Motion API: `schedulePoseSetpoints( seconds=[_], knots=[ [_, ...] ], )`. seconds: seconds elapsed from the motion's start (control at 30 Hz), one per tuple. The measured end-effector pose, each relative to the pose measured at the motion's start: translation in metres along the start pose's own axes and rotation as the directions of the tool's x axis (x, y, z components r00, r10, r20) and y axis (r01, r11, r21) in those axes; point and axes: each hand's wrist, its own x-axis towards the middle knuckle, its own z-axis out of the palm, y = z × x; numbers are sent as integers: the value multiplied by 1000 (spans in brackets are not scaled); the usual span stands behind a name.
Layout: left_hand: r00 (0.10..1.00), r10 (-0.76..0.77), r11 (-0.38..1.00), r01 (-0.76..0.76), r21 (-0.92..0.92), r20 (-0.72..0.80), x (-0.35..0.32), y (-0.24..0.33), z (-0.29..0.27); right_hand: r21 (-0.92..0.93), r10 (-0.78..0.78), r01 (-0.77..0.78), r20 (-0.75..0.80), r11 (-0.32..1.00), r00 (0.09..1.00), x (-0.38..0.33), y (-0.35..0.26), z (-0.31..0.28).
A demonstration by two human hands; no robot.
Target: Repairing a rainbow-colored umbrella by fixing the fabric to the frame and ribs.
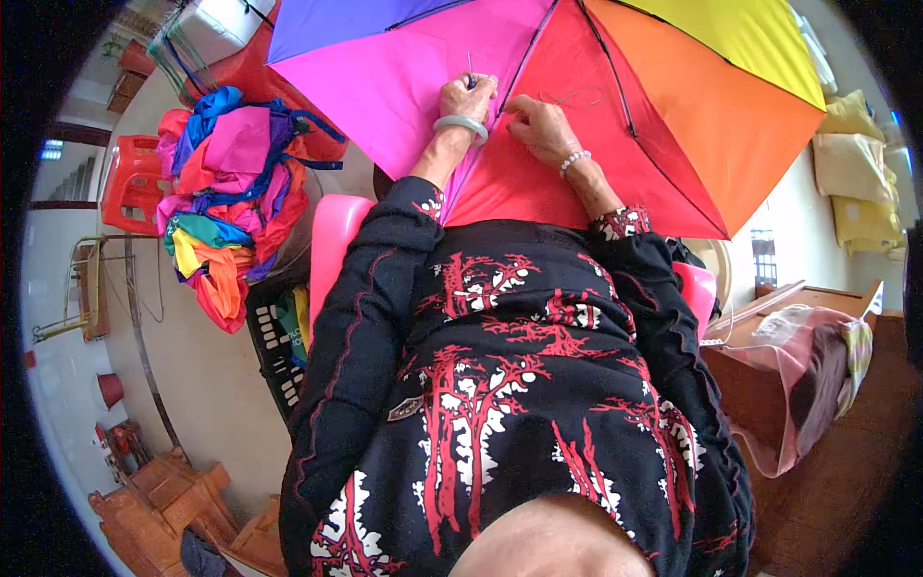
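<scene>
An opened umbrella canopy (663, 125) with purple, pink, red, orange and yellow panels and dark ribs lies across my lap. My left hand (468, 101), a pale bangle at its wrist, is closed over the pink panel. A thin, needle-like metal tool (470, 63) with a dark base sticks up from its fingers. Just to the right, my right hand (541, 132), with a beaded bracelet, is closed at the seam between the pink and red panels. Whatever its fingertips pinch is hidden. A loose loop of thread (582, 103) lies on the red panel beside it.
At the left, a heap of colourful fabric (231, 183) lies on a red plastic stool (133, 183). A black crate (279, 351) stands below it. Pink chair arms (336, 245) flank me. Yellowish sacks (856, 173) and a cloth (793, 375) draped over wooden furniture are at the right.
</scene>
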Motion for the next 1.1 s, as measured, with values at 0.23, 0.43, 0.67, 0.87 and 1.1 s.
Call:
schedulePoseSetpoints(
  seconds=[0.23,0.43,0.67,0.87,1.1],
  knots=[
    [991,129,985,-131,112,26,-2,-3,4,-64,52,-52,3,997,999,15,9,16],
    [993,121,977,-122,176,18,2,-7,6,158,94,-91,-6,983,996,21,22,27],
    [979,203,917,-181,355,-28,-1,-6,7,736,297,-280,112,616,948,13,17,25],
    [961,267,796,-178,579,-70,8,-16,5,794,385,-258,32,550,922,15,1,7],
    [963,265,795,-195,574,-39,15,-27,0,834,298,180,-375,521,878,31,-46,-93]
  ],
)
